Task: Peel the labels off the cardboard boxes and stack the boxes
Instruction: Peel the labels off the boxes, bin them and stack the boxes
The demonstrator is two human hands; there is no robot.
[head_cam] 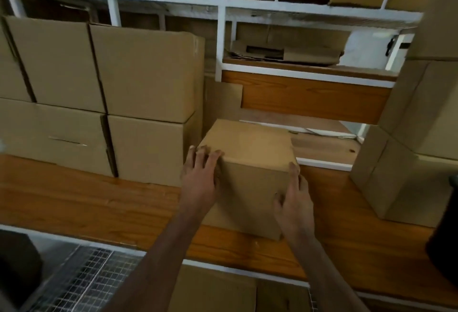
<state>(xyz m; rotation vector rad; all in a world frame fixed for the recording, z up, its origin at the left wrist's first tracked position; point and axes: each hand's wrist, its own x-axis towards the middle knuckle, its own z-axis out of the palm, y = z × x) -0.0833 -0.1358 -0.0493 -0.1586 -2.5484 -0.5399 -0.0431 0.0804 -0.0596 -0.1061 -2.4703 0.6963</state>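
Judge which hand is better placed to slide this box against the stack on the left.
Right. The right hand presses the box on its far side from the stacked boxes, so it can push; the left hand sits between them.

You face a white metal shelving frame [220, 46] with orange-brown wooden shelf boards [99, 202]; a grey wire-mesh panel [84, 279] sits below left.

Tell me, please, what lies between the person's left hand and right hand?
The small cardboard box lies between them in the head view: the left hand presses its left side, the right hand its right front corner.
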